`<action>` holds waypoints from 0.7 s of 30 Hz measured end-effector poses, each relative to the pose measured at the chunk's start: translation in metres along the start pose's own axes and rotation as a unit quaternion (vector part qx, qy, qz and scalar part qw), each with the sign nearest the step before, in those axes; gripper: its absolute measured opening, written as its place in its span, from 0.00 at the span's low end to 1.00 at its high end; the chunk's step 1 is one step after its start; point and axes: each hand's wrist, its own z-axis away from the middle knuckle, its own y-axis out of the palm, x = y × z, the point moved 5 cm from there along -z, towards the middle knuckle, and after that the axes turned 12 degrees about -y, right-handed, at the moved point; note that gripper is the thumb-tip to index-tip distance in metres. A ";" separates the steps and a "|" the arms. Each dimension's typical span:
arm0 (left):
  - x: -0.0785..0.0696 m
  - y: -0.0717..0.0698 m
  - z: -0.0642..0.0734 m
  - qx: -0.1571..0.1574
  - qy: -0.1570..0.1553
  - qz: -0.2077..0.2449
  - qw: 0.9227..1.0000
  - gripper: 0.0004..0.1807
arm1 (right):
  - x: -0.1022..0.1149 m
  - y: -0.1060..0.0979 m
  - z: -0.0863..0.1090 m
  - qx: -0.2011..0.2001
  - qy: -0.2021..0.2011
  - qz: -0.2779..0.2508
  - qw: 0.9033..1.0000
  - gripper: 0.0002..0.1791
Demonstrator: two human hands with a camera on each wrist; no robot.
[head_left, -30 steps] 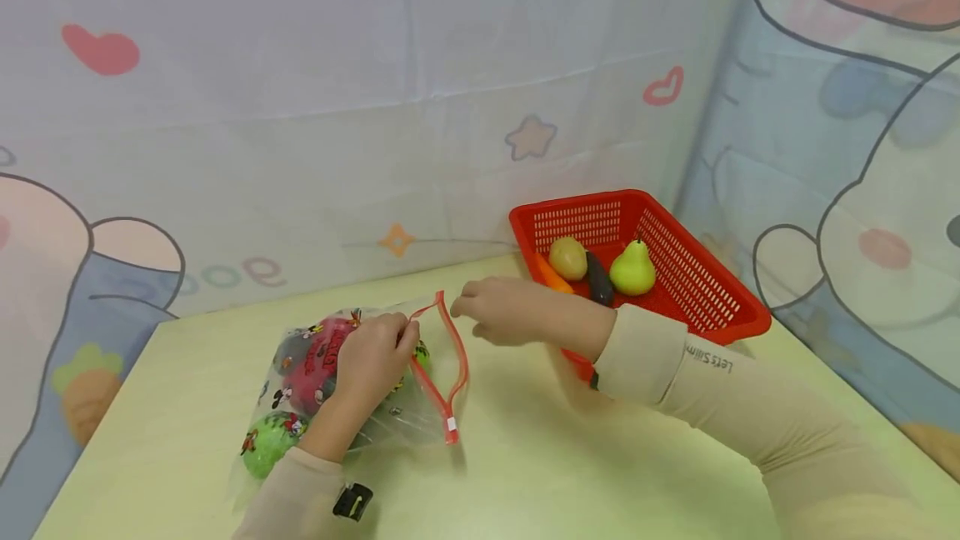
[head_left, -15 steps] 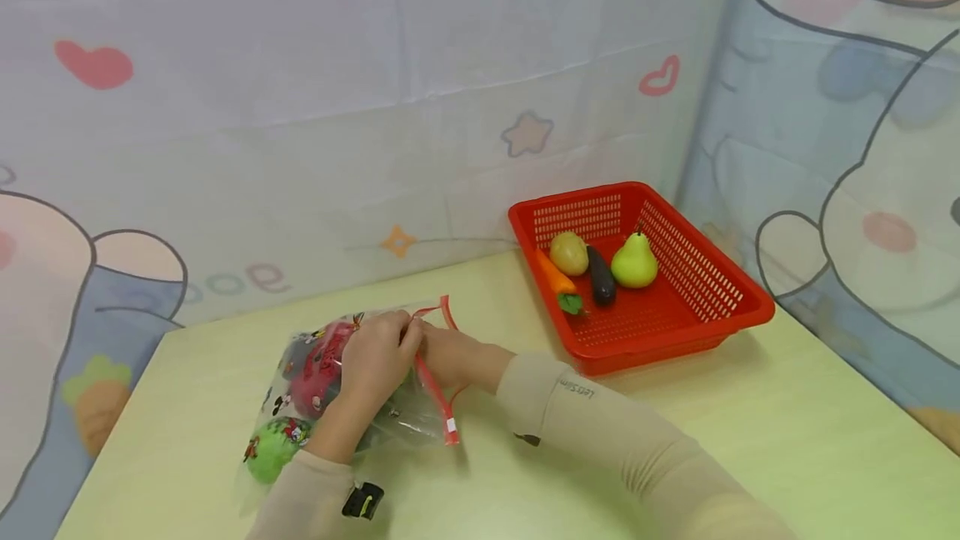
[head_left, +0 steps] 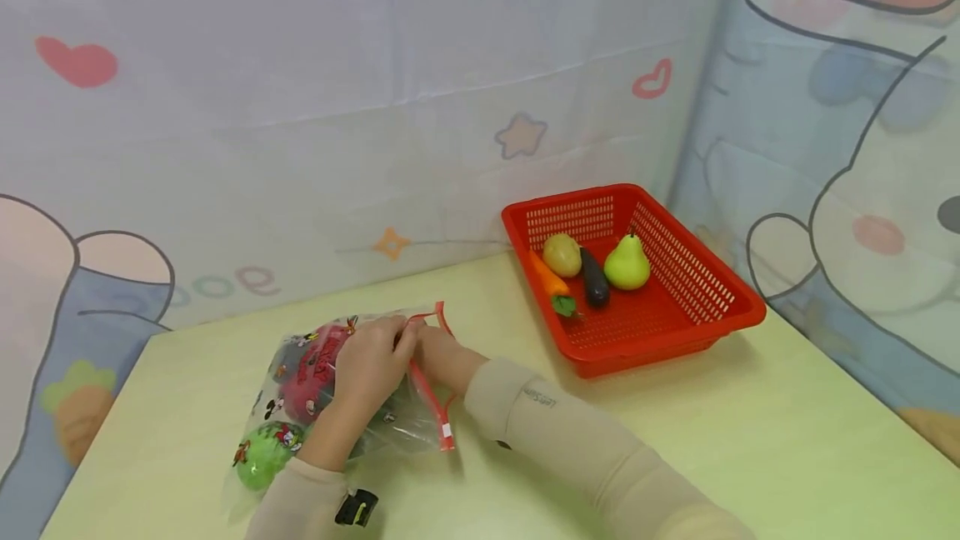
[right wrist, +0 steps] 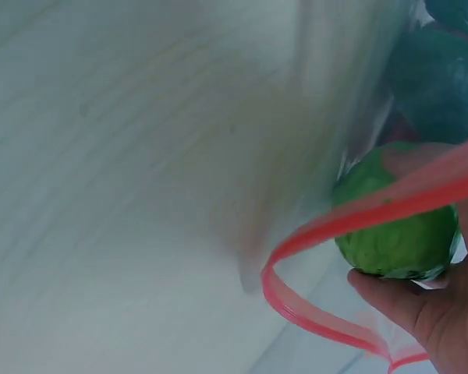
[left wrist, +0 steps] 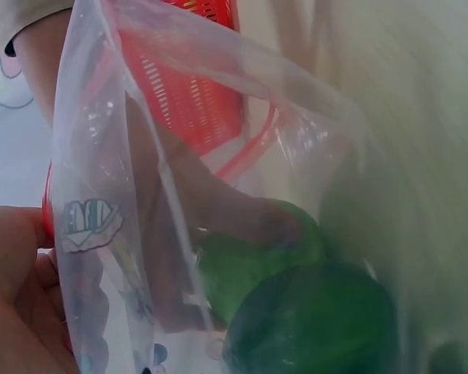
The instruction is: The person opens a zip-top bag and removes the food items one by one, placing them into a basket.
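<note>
A clear plastic zip bag [head_left: 408, 432] with a red zip edge [head_left: 427, 394] and cartoon prints lies on the table, full of round things. My left hand [head_left: 371, 361] pinches its mouth at the red edge and holds it apart. Inside the mouth, my right hand [right wrist: 452, 312] grips a round green ball-like vegetable [right wrist: 402, 238], thumb below and fingers over the top. A darker green round thing [left wrist: 312, 319] lies against it in the left wrist view. Farther in are a red thing [head_left: 307, 377] and a light green one [head_left: 262, 457], seen through the plastic.
A red plastic basket [head_left: 645, 359] stands to the right at the back of the table. It contains a carrot [head_left: 551, 277], a potato-like thing [head_left: 562, 255], an eggplant [head_left: 595, 280] and a green pear [head_left: 627, 263]. Printed cloth [head_left: 300, 107] hangs behind the table.
My right hand has moved left from beside the basket into the bag's mouth and onto the green vegetable. My left hand keeps its hold on the red edge.
</note>
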 end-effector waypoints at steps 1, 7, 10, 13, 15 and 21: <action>0.000 0.000 0.000 0.001 0.000 0.000 1.000 0.20 | -0.003 0.006 -0.004 0.014 0.005 -0.004 1.000 0.14; 0.004 0.000 0.004 0.016 -0.018 0.002 1.000 0.22 | 0.026 -0.065 0.042 0.059 0.021 -0.036 0.997 0.20; 0.004 0.001 0.005 0.022 -0.023 0.005 0.999 0.22 | 0.032 -0.075 0.057 0.046 -0.008 -0.004 0.999 0.28; 0.003 -0.001 0.003 0.014 -0.018 0.008 1.000 0.22 | 0.030 -0.077 0.062 0.044 -0.029 0.029 0.998 0.34; 0.002 -0.003 0.001 0.010 -0.015 0.007 1.000 0.21 | 0.028 -0.081 0.066 0.042 -0.036 0.028 0.998 0.32; 0.003 -0.002 0.002 0.026 -0.017 0.002 1.000 0.20 | 0.022 -0.102 0.104 0.052 -0.021 -0.085 0.995 0.36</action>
